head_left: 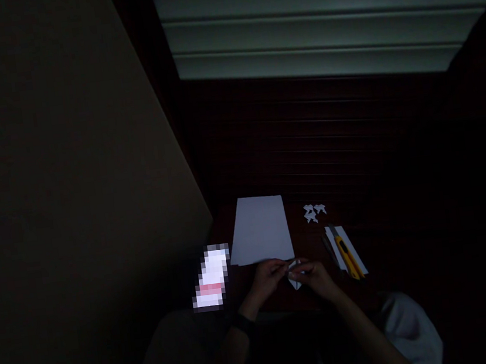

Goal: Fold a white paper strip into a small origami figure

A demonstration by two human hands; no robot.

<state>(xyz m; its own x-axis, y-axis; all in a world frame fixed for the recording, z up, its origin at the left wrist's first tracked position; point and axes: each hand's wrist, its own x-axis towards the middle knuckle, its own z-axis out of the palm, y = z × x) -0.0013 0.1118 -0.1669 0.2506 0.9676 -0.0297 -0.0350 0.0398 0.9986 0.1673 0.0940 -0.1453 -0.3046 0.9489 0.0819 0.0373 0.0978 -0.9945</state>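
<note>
A small folded piece of white paper [296, 282] is between my hands, just below a large white sheet [261, 227]. My left hand [269, 276], with a dark band on its wrist, pinches the paper's left side. From the right, my right hand [315, 276] closes its fingers over the paper's upper part. The fingers hide some of the folds, and the dim light blurs detail. Several small folded paper figures [311, 214] lie beyond my right hand.
On the right, a yellow utility knife [349, 256] lies on a white paper strip [354, 245], with a dark slim object [330, 248] beside it. A lit, pixelated screen [213, 277] is at the left. Slatted panels [308, 132] rise behind the dark table; a wall [90, 165] stands left.
</note>
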